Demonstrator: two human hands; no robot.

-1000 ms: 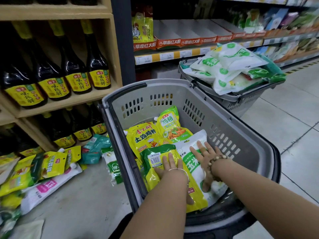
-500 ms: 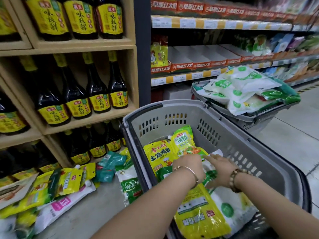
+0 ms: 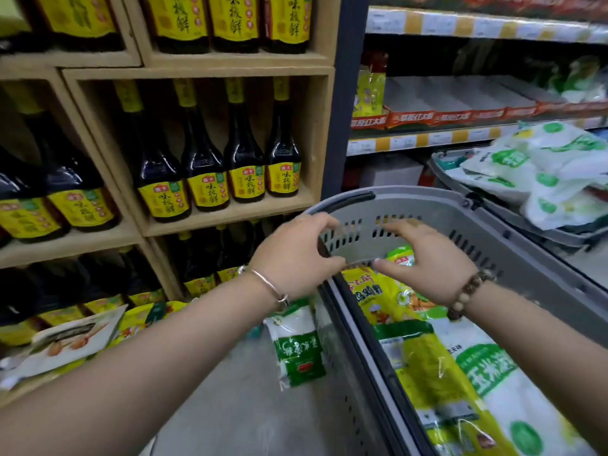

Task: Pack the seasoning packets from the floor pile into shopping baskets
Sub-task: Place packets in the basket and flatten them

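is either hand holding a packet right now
No, the left hand and right hand are both raised empty over the grey basket, fingers curled with nothing between them.

The near end of the grey basket (image 3: 427,205) is cut off by the bottom edge. The far basket (image 3: 513,209) and its white packets (image 3: 539,166) are blurred and cropped at the right edge. The left hand (image 3: 296,258) hides the near basket's far-left corner.

The light is even and quite soft, with small glints on the dark bottles (image 3: 200,159). To the right of them the second basket (image 3: 513,205) is smeared by motion blur — shelf (image 3: 460,136) lines bend at the edges.
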